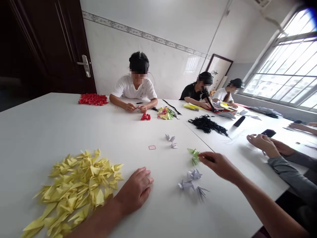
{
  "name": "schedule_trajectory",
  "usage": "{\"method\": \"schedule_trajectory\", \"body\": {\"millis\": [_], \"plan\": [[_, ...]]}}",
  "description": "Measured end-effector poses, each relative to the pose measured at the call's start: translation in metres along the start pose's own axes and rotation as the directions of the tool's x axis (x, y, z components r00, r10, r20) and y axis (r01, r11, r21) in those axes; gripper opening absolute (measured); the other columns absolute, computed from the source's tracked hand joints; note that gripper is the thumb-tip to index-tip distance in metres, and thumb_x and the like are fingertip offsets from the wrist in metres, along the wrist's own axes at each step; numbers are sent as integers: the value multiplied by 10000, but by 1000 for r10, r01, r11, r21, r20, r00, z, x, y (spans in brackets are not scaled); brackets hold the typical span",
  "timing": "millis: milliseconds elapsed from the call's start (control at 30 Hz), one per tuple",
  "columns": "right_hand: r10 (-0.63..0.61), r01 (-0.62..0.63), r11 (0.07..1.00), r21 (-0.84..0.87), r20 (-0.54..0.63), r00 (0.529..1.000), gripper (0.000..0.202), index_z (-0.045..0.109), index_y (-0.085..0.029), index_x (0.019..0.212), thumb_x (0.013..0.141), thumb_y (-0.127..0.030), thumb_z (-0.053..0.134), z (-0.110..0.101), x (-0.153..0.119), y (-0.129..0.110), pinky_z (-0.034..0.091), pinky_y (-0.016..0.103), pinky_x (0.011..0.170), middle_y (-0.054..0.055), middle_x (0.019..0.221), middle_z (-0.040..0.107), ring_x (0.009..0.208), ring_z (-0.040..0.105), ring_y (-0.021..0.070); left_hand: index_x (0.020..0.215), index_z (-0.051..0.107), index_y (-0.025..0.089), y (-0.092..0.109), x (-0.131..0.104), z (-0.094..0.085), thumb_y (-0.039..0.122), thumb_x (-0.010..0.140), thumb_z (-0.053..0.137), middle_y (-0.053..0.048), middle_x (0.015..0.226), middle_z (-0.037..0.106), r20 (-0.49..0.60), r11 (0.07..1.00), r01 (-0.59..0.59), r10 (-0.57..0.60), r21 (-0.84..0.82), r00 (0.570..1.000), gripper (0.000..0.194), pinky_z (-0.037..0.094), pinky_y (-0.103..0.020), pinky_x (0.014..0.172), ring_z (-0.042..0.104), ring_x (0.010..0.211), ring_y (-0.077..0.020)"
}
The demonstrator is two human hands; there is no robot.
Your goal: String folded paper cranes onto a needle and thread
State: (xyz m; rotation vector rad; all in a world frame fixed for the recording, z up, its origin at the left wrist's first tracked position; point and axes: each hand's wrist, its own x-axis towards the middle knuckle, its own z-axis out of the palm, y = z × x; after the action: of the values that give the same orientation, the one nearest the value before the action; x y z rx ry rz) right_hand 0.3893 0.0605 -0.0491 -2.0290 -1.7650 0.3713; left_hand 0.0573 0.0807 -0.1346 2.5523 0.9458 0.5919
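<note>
My left hand [137, 189] rests palm down on the white table, its fingers loosely laid on the surface with nothing in them. Beside it, to the left, spreads a big heap of yellow folded paper cranes [81, 183]. On the other side, my right hand [219, 165] reaches in with its fingertips pinched at the edge of green paper cranes [194, 156]; the fingers partly hide the contact. Nearer me lie several pale lilac paper cranes [192, 184] in a loose cluster. A few more whitish paper cranes [171, 140] sit farther off.
A small red rectangle [152, 147] marks the table [138, 138]. Across sit a person in white [133, 87] by a red pile [92, 99], and others farther right. Black strands [208, 125] lie mid-table. At right, a co-worker's hands [266, 144] work close to my right arm.
</note>
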Motion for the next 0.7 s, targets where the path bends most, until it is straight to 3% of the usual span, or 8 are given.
{"method": "schedule_trajectory", "body": {"millis": [133,267,433,600,700], "plan": [[138,-135,988,72,-40,990,423,700,-194,893,765,-514,456,21,-35,51,441,270,496,56,699,689,509,547,167,1162,577,186,6,-2,0,173,804,483,-117,1284,535,64,999,-31,32,-16,997,370,384,-474,1024,402,1259,-283],[155,-149,983,108,-43,987,434,687,-210,802,800,-545,411,49,-34,57,458,273,581,60,756,707,652,615,210,1203,545,188,7,-1,-2,205,815,490,-116,1280,536,63,1000,0,1,-10,998,392,406,-439,1015,415,1250,-266],[100,-96,990,105,-33,994,444,641,-227,753,852,-539,342,73,-21,33,406,282,605,47,720,683,693,601,225,1243,519,210,15,5,-1,270,736,603,-115,1307,508,62,997,80,-79,-19,995,517,368,-474,1028,408,1243,-299],[-89,75,982,170,73,993,399,626,-213,725,852,-502,382,97,-2,-8,367,284,605,48,716,673,676,581,217,1294,457,211,34,28,15,403,630,709,-119,1306,507,-36,985,94,-100,-148,994,736,307,-476,1057,423,1219,-316],[-237,182,942,281,173,956,349,656,-188,730,835,-437,434,110,23,-39,368,261,567,41,656,675,600,573,186,1267,482,209,33,45,26,390,781,568,-117,1287,525,-166,954,146,-194,-263,967,526,331,-428,1041,454,1199,-280]]}}
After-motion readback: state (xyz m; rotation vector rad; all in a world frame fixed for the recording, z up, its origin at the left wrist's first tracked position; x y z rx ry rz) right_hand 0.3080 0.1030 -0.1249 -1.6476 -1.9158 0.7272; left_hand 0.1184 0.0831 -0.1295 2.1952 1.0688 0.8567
